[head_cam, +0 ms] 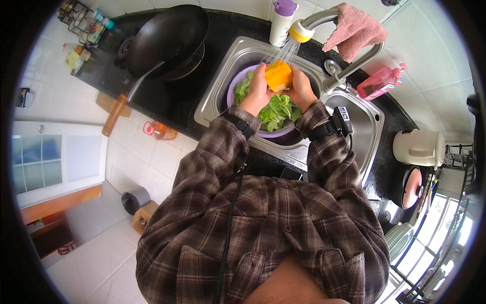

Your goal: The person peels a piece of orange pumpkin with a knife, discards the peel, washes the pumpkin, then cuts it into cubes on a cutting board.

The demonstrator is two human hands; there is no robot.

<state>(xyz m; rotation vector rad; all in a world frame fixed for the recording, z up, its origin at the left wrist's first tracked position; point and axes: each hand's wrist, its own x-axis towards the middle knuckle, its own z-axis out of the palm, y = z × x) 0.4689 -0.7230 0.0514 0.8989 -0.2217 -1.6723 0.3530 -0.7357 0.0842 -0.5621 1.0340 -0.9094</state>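
Observation:
Between my left hand and my right hand is a chunk of orange pumpkin or squash, gripped from both sides. Water streams from the yellow and white tap head just above and behind the chunk. Below my hands, green leafy vegetables lie in a purple basin. The basin sits in the left bowl of a stainless steel double sink. My hands partly hide the leaves and the basin.
A black wok with a wooden-handled ladle stands on the hob at left. A white bottle with purple lid is behind the sink. Right of the tap, which carries a pink cloth, are a pink soap bottle and a cream kettle.

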